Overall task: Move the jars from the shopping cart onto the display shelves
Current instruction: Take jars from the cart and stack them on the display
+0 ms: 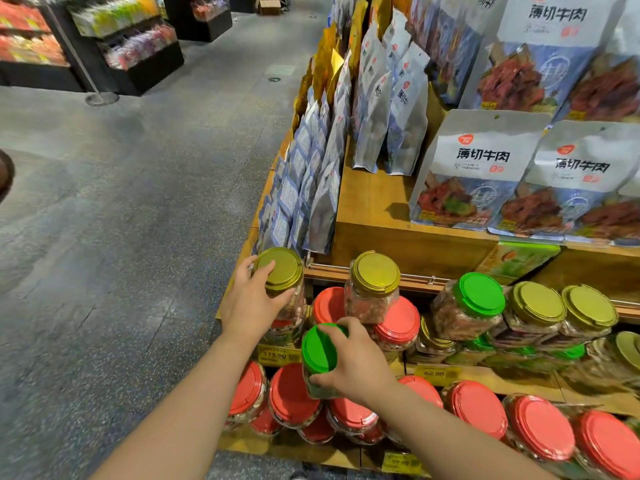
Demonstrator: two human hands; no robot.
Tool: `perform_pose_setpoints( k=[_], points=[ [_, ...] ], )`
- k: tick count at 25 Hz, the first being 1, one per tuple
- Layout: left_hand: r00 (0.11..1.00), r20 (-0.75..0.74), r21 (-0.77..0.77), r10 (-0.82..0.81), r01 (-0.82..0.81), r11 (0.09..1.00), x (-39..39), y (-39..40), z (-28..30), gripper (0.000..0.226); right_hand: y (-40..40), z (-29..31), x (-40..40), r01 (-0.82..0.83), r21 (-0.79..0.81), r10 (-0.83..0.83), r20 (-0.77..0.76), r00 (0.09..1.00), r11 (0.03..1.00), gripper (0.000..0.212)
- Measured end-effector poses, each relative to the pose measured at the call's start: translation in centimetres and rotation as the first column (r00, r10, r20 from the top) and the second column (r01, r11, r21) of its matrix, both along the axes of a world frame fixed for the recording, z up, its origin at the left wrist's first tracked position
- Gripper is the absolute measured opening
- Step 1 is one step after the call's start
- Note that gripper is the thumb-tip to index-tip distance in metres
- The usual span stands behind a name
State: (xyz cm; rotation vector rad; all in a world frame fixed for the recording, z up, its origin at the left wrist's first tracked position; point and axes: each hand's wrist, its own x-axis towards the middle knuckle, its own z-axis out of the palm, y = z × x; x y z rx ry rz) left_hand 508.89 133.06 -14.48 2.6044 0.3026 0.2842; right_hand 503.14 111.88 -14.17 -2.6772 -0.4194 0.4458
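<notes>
My left hand grips a clear jar with a gold lid at the left end of the middle wooden shelf. My right hand holds a green-lidded jar in front of the stacked jars, above the red-lidded ones. Another gold-lidded jar stands on top of two red-lidded jars. Further right lie a green-lidded jar and gold-lidded jars. The shopping cart is out of view.
Several red-lidded jars fill the bottom shelf. White and blue snack bags stand on the upper tiers. Yellow price tags mark the shelf edges. Grey floor lies to the left, with dark candy displays beyond.
</notes>
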Motion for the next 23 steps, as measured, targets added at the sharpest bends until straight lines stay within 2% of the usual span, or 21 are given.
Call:
perform_pose_setpoints(
  k=[3,8,11,13,15,16,18,20,21,23],
  points=[
    [1.000,-0.022,0.073,0.003,-0.001,0.997,0.0,-0.3,0.6,0.073,-0.3,-2.2,-0.6,-0.031,-0.052,0.029,-0.039,0.999,0.998,0.096],
    [0.996,-0.073,0.161,0.055,-0.042,0.986,0.5,-1.2,1.8,0.078,-0.7,-2.7,-0.8,-0.090,-0.151,0.089,-0.009,0.996,0.984,0.109],
    [0.994,-0.081,0.173,0.076,-0.061,0.983,0.4,-2.1,2.3,0.083,-1.6,-2.0,-0.8,-0.175,-0.194,0.163,-0.079,0.984,0.965,0.113],
    [0.996,-0.051,0.201,0.076,-0.065,0.977,0.4,-3.2,2.7,0.084,-2.8,-0.7,-0.6,-0.210,-0.183,0.187,-0.134,0.973,0.960,0.103],
    [0.999,-0.016,0.244,0.040,-0.035,0.969,0.5,-4.7,3.5,0.080,-5.2,1.2,0.0,-0.134,-0.142,0.130,-0.039,0.991,0.981,0.069],
    [1.000,0.001,0.254,0.010,-0.010,0.967,0.5,-5.7,3.9,0.076,-7.1,2.4,0.7,-0.037,-0.121,0.045,0.063,0.997,0.992,0.054],
    [0.998,0.045,0.246,-0.046,0.034,0.969,0.2,-8.2,4.8,0.071,-12.1,5.0,3.3,0.209,-0.117,-0.173,0.260,0.950,0.971,0.040],
    [0.993,0.056,0.221,-0.108,0.093,0.971,0.0,-11.4,5.7,0.067,-17.5,7.2,7.1,0.363,-0.227,-0.253,0.402,0.880,0.904,0.039],
    [0.989,0.042,0.215,-0.139,0.127,0.968,-0.1,-13.0,6.0,0.066,-19.6,8.0,9.0,0.386,-0.333,-0.240,0.404,0.883,0.860,0.044],
    [0.982,-0.017,0.214,-0.186,0.186,0.959,-0.2,-15.9,6.3,0.066,-21.8,8.0,12.2,0.303,-0.556,-0.178,0.268,0.947,0.774,0.061]
  ],
)
